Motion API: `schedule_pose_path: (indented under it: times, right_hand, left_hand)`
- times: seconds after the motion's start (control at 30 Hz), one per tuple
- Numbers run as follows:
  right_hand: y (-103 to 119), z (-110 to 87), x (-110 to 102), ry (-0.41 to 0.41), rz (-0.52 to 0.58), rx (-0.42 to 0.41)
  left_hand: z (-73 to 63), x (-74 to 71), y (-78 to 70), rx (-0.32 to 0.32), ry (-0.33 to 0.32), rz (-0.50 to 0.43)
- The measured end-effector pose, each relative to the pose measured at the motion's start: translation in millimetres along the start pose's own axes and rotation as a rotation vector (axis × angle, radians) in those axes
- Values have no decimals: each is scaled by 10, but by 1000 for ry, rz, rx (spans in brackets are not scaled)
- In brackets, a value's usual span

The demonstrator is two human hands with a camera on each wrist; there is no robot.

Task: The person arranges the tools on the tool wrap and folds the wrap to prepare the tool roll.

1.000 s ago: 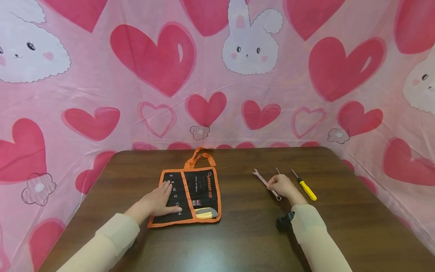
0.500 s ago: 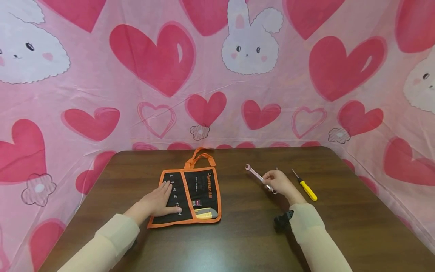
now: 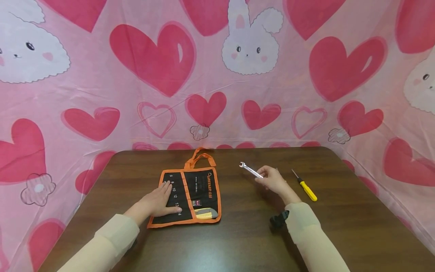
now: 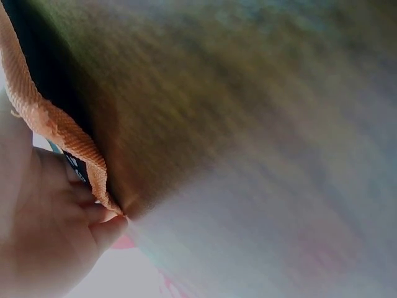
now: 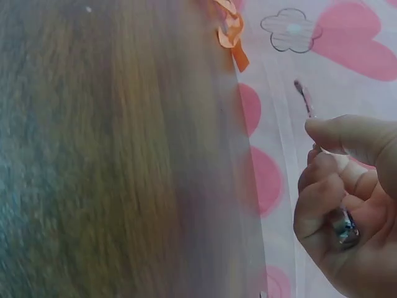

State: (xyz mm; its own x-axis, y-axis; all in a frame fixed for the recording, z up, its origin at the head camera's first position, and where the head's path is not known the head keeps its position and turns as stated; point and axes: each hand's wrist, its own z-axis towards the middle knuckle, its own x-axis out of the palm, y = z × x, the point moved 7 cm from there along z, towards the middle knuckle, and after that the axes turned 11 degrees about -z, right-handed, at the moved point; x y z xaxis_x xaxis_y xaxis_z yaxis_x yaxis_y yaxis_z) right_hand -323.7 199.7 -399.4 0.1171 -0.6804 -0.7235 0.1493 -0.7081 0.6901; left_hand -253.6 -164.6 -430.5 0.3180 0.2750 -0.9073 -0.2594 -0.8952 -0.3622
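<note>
My left hand (image 3: 157, 200) lies with spread fingers on the left part of a black tool pouch (image 3: 200, 181) with orange trim. In the left wrist view the pouch's orange hem (image 4: 62, 133) runs past the fingers. My right hand (image 3: 273, 181) pinches a shiny combination wrench (image 3: 250, 170) between thumb and fingers, its open end pointing away to the left, over the table right of the pouch. The right wrist view shows the wrench's ring end (image 5: 346, 228) by the curled lower fingers. A yellow utility knife (image 3: 205, 214) sits in the pouch's near right corner.
A screwdriver (image 3: 306, 187) with a yellow handle lies right of my right hand. The pouch's orange strap (image 3: 199, 158) stretches toward the back of the brown wooden table (image 3: 234, 241). A pink heart-patterned cloth (image 3: 210, 79) hangs behind and along the sides.
My right hand has raised the wrench from the table and carried it left toward the pouch. The left hand has stayed in place on the pouch.
</note>
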Motion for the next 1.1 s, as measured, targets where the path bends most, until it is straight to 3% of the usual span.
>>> schedule_pose_path:
  times: [0.53, 1.1]
  right_hand:
    - [279, 18, 126, 1, -95, -198]
    - [450, 27, 285, 45, -116, -284]
  left_hand:
    - [4, 4, 6, -8, 3, 1]
    - [2, -6, -6, -13, 5, 4]
